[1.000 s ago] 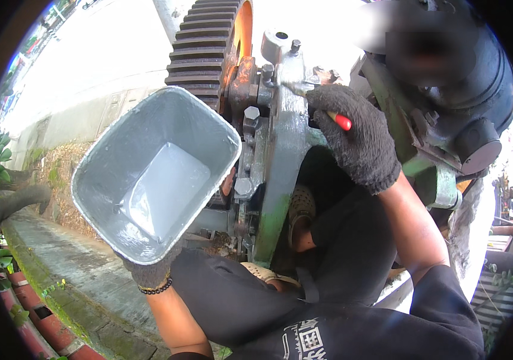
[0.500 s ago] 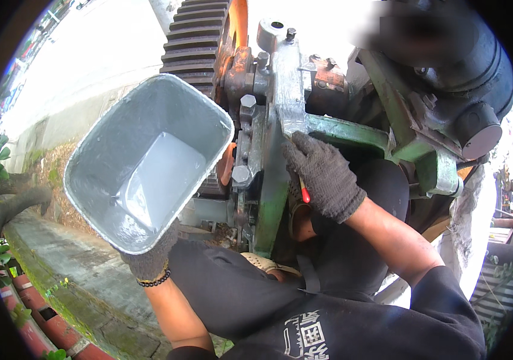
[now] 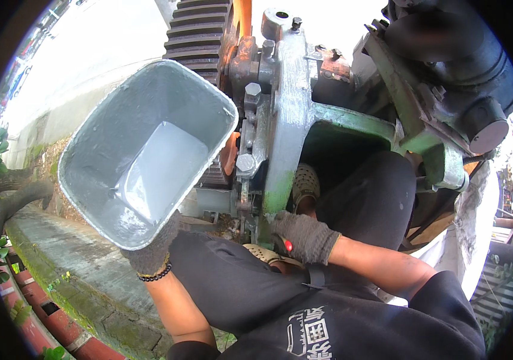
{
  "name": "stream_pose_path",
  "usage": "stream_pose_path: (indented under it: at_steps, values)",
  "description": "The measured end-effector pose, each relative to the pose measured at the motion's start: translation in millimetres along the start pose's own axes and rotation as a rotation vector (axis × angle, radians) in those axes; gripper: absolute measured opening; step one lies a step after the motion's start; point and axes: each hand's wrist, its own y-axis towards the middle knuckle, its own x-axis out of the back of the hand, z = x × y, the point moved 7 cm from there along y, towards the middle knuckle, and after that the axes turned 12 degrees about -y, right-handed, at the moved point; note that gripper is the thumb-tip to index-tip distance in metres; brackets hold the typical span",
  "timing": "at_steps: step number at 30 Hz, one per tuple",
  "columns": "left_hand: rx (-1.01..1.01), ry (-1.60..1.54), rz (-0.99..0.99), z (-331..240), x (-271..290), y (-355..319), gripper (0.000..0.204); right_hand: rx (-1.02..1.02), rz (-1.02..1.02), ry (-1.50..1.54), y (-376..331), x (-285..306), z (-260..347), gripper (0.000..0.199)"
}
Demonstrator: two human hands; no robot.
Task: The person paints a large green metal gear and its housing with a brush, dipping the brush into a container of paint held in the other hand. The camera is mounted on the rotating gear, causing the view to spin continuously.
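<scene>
My left hand (image 3: 151, 255), in a grey knit glove with a dark bead bracelet at the wrist, grips the lower edge of a grey plastic tub (image 3: 142, 153) held up and tilted, its open mouth toward me and its inside wet. My right hand (image 3: 301, 237), also gloved, is low by my lap, closed around a small tool with a red end (image 3: 288, 245). It sits just below the green and grey cast frame of an old machine (image 3: 295, 120). The tub's rim nearly touches the machine's bolts.
A large dark gear wheel (image 3: 199, 30) with an orange face tops the machine. A black motor housing (image 3: 448, 54) sits upper right. My legs in black trousers and a perforated shoe (image 3: 305, 180) lie under the frame. A mossy concrete curb (image 3: 58, 270) and red bricks run lower left.
My right hand has dropped from the top of the machine frame down to my lap, still holding the red-ended tool. The tub stays raised in my left hand, shifting slightly.
</scene>
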Motion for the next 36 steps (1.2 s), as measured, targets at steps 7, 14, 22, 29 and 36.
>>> stream_pose_path:
  at_steps: [7, 14, 22, 29, 36]
  values:
    - [-0.078, 0.188, 0.156, 7.4, -8.2, -9.5, 0.058, -0.014, -0.396, -0.177, -3.2, 123.3, -38.7, 0.036]
    - [0.121, -0.091, 0.050, 43.2, -11.4, -32.4, 0.080, -0.224, -0.336, -0.009, -6.0, 135.9, -15.2, 0.042]
    - [-0.099, 0.119, 0.022, -15.8, 1.0, 9.1, 0.044, -0.016, 0.055, -0.174, 17.9, -3.3, 6.6, 0.027]
    - [0.023, -0.016, 0.145, 23.2, -18.3, -17.1, 0.048, 0.023, -0.101, -0.111, 13.5, 38.9, -28.5, 0.033]
    - [0.169, -0.036, 0.094, 31.8, -9.5, -24.3, 0.083, -0.085, -0.378, -0.146, 6.5, 169.5, -16.4, 0.035]
